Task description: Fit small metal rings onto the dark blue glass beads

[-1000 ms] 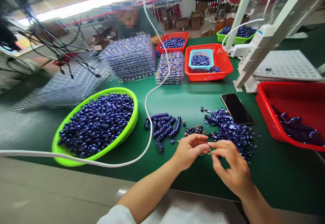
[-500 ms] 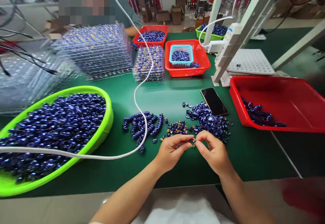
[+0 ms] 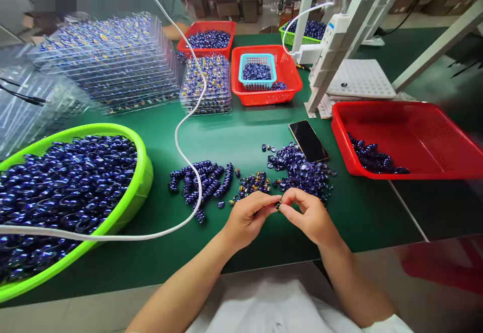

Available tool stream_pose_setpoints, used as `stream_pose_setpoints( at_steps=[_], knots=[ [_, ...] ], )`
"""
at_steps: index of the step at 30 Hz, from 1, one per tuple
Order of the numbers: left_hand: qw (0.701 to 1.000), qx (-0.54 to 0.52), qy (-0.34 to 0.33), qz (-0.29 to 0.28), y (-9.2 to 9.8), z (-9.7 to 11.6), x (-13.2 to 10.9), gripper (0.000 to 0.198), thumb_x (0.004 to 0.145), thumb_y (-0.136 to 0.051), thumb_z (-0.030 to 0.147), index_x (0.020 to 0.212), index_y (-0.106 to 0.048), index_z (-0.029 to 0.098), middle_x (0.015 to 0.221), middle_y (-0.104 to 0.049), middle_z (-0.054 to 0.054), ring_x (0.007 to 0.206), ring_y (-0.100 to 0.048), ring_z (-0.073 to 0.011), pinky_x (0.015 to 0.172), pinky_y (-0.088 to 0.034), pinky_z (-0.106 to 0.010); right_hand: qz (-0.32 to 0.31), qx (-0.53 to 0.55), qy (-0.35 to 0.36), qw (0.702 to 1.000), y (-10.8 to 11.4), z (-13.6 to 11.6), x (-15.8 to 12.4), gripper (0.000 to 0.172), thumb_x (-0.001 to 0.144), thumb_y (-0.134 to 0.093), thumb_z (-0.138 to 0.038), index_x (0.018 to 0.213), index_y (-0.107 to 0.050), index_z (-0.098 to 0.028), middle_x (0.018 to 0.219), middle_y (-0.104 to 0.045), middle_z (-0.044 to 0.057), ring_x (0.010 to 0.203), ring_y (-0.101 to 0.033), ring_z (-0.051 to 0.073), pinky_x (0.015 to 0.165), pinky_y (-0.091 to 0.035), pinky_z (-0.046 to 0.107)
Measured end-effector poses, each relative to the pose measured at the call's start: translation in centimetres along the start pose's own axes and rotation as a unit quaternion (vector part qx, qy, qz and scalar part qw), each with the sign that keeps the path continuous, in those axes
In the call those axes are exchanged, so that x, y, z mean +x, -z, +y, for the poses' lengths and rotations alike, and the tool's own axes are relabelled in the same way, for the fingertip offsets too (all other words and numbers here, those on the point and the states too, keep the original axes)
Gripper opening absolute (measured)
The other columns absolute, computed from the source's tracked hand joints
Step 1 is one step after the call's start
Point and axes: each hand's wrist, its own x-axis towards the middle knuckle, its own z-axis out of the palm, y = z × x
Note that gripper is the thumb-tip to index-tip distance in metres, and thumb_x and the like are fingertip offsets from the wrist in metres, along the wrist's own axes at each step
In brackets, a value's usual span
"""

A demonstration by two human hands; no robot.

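My left hand (image 3: 247, 217) and my right hand (image 3: 307, 215) meet fingertip to fingertip over the front of the green table. Between their pinched thumbs and forefingers is a small dark, shiny piece (image 3: 278, 205), mostly hidden by the fingers. Just beyond the hands lies a small pile of blue and gold parts (image 3: 254, 183). A larger heap of shiny dark-blue caps (image 3: 302, 169) spreads behind my right hand. Left of them, rows of stacked dark-blue pieces (image 3: 204, 179) lie on the table, with a single blue piece (image 3: 221, 204) apart from the rows.
A green basket (image 3: 145, 172) full of blue pieces stands at left, crossed by a white cable (image 3: 177, 144). Stacked clear trays (image 3: 143, 79), red baskets (image 3: 264, 99), a phone (image 3: 309, 141), a red tray (image 3: 422, 137) and a metal post (image 3: 335, 56) surround the work area. A person sits opposite.
The whole view has shifted, so things on the table appear lower-left to upper-left of before. Both hands keep their fingertip pinch on the small piece, with little change in pose.
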Motion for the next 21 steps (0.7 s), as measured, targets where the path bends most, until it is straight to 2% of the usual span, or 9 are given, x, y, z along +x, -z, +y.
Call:
stream_pose_setpoints(
  at_steps=[3, 8, 15, 18, 21],
  knots=[
    [1.000, 0.002, 0.009, 0.005, -0.06, -0.01, -0.04, 0.031, 0.090, -0.060, 0.011, 0.116, -0.071, 0.023, 0.089, -0.075, -0.007, 0.079, -0.068, -0.0154, 0.070, -0.055, -0.027, -0.005, 0.002, -0.005, 1.000, 0.03, 0.09, 0.08, 0.010, 0.087, -0.059, -0.025, 0.078, -0.058, -0.021, 0.078, -0.058, -0.001, 0.078, -0.054, 0.016, 0.073, -0.042, 0.028],
    [0.997, 0.004, 0.072, 0.025, -0.18, -0.07, -0.16, 0.020, 0.085, -0.068, 0.016, 0.104, -0.075, 0.018, 0.081, -0.074, -0.007, 0.071, -0.068, -0.0155, 0.064, -0.053, -0.025, -0.002, 0.015, -0.016, 1.000, -0.05, 0.49, 0.20, 0.010, 0.086, -0.061, -0.026, 0.078, -0.059, -0.021, 0.076, -0.059, -0.001, 0.076, -0.055, 0.015, 0.071, -0.043, 0.028],
    [0.997, -0.017, 0.067, 0.026, -0.55, 0.48, -0.29, 0.019, 0.087, -0.066, 0.018, 0.103, -0.076, 0.018, 0.076, -0.073, -0.006, 0.065, -0.063, -0.0139, 0.060, -0.050, -0.025, 0.000, 0.035, -0.016, 0.999, -0.01, 0.92, 0.61, 0.015, 0.083, -0.065, -0.029, 0.075, -0.056, -0.021, 0.073, -0.058, -0.002, 0.071, -0.056, 0.015, 0.067, -0.045, 0.027],
    [0.992, -0.033, 0.120, 0.030, -0.79, 0.78, -0.37, 0.020, 0.084, -0.069, 0.023, 0.102, -0.077, 0.018, 0.079, -0.074, -0.007, 0.069, -0.066, -0.0159, 0.062, -0.054, -0.025, 0.017, -0.002, -0.013, 1.000, -0.14, 0.59, 0.62, 0.014, 0.083, -0.065, -0.028, 0.075, -0.055, -0.021, 0.072, -0.059, -0.002, 0.071, -0.056, 0.015, 0.067, -0.045, 0.027],
    [0.967, -0.109, 0.222, 0.056, -0.85, 0.93, -0.28, 0.022, 0.079, -0.075, 0.029, 0.097, -0.078, 0.017, 0.087, -0.077, -0.009, 0.078, -0.071, -0.0207, 0.071, -0.059, -0.030, 0.036, -0.049, 0.002, 0.998, -0.31, -0.03, 0.50, 0.011, 0.085, -0.063, -0.026, 0.077, -0.058, -0.021, 0.074, -0.060, -0.002, 0.074, -0.057, 0.015, 0.071, -0.045, 0.028]
  ],
)
